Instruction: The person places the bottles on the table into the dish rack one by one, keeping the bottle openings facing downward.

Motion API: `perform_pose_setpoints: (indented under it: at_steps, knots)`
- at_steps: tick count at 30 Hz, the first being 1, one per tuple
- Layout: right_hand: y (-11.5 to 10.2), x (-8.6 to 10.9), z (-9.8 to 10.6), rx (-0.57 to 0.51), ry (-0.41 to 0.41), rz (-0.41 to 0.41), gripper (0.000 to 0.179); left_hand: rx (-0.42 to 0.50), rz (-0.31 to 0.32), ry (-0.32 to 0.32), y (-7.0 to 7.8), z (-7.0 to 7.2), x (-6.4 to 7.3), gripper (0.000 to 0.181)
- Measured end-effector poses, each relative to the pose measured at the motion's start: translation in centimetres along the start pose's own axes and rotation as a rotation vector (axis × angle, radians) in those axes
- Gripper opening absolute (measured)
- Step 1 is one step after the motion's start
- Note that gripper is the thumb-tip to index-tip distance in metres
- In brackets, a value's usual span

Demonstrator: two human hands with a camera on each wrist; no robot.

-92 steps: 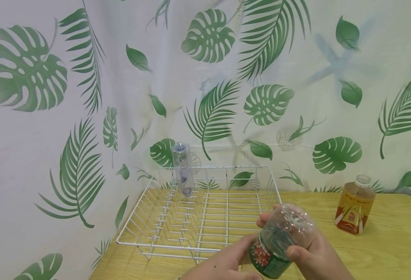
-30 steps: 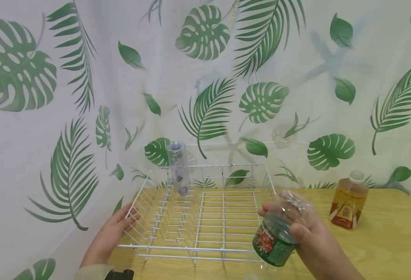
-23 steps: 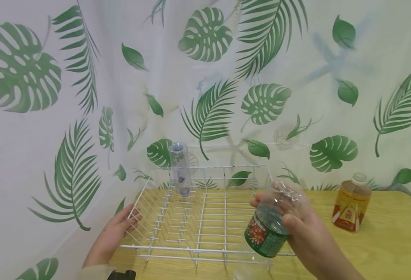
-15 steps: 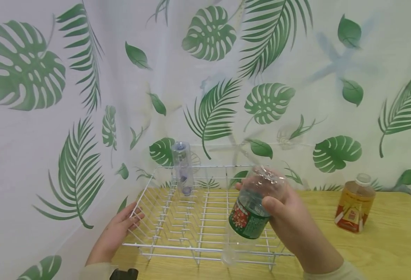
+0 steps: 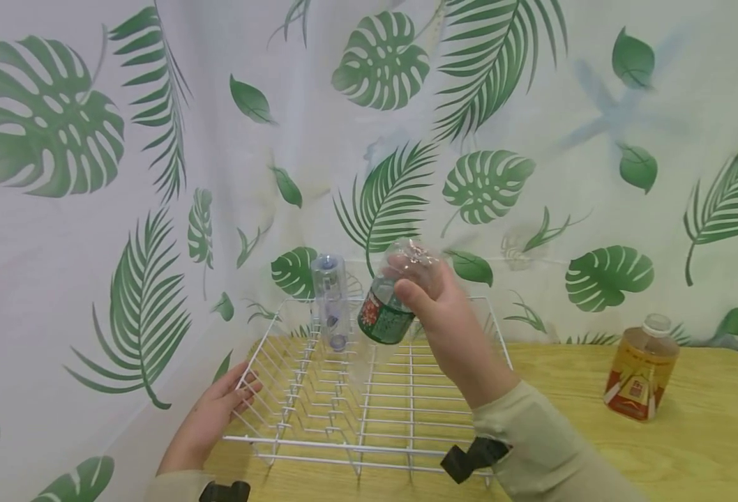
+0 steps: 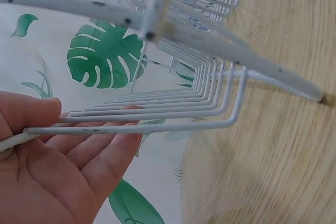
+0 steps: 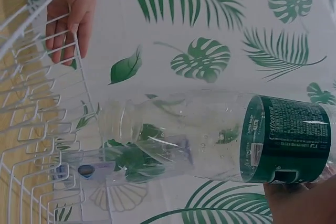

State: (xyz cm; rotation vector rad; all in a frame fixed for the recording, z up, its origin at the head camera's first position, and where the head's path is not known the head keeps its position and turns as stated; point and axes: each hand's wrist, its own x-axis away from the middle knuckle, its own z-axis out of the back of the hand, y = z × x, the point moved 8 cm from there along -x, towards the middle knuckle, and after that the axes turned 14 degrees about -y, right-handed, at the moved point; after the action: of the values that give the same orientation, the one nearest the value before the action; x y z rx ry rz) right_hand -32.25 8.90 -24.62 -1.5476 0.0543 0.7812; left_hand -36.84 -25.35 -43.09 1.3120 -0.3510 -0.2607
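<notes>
My right hand (image 5: 447,328) grips a clear plastic bottle (image 5: 384,317) with a green and red label, raised over the back of a white wire dish rack (image 5: 319,443). The bottle is tilted, base up; in the right wrist view its uncapped neck points toward the rack and its label (image 7: 286,140) lies near my fingers. At the rack's left side, my left hand (image 5: 208,415) holds the wires, thumb above and fingers below, as the left wrist view shows. Another clear bottle (image 5: 329,303) with bluish-purple marks stands upright in the rack's back left.
A bottle with a yellow and red label (image 5: 642,369) stands uncapped on the wooden table (image 5: 708,432), right of the rack. A leaf-patterned white sheet (image 5: 482,70) hangs behind and to the left.
My left hand has let go of the green-labelled bottle and moved to the rack's left side. My right hand has carried the bottle up, leftward and farther back over the rack.
</notes>
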Motion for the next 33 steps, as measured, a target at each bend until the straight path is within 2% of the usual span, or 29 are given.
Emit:
perform_pose_setpoints:
  at_steps: [2, 5, 9, 15, 19, 24, 30, 33]
  knots:
    - [1.2, -1.5, -0.1, -0.012, 0.008, -0.019, 0.057, 0.0, 0.003, 0.006, -0.1, 0.1, 0.1, 0.057]
    - [3.5, -3.3, -0.3, -0.011, 0.028, -0.088, 0.061, 0.004, 0.002, 0.009, -0.2, 0.3, 0.1, 0.057]
    - [6.6, -4.9, -0.5, 0.006, 0.076, -0.175, 0.064, 0.016, -0.01, -0.001, -0.4, 0.3, 0.0, 0.057]
    - [10.6, -5.9, -1.2, -0.002, 0.107, -0.273, 0.072, 0.016, -0.014, -0.019, -0.3, 0.1, -0.1, 0.057]
    - [12.8, -6.1, -1.8, 0.009, 0.121, -0.346, 0.085, -0.001, -0.019, -0.011, 0.0, 0.1, -0.1, 0.057]
    - [14.8, -6.3, -2.3, 0.038, 0.131, -0.402, 0.099, -0.013, -0.016, 0.0, 0.0, 0.3, -0.2, 0.057]
    - [15.8, -6.4, -2.6, 0.082, 0.122, -0.45, 0.088, 0.004, -0.016, -0.01, -0.3, 0.3, -0.3, 0.056]
    - [15.9, -6.7, -2.9, 0.114, 0.092, -0.457, 0.091, 0.008, -0.009, -0.005, -0.5, 0.4, -0.3, 0.055]
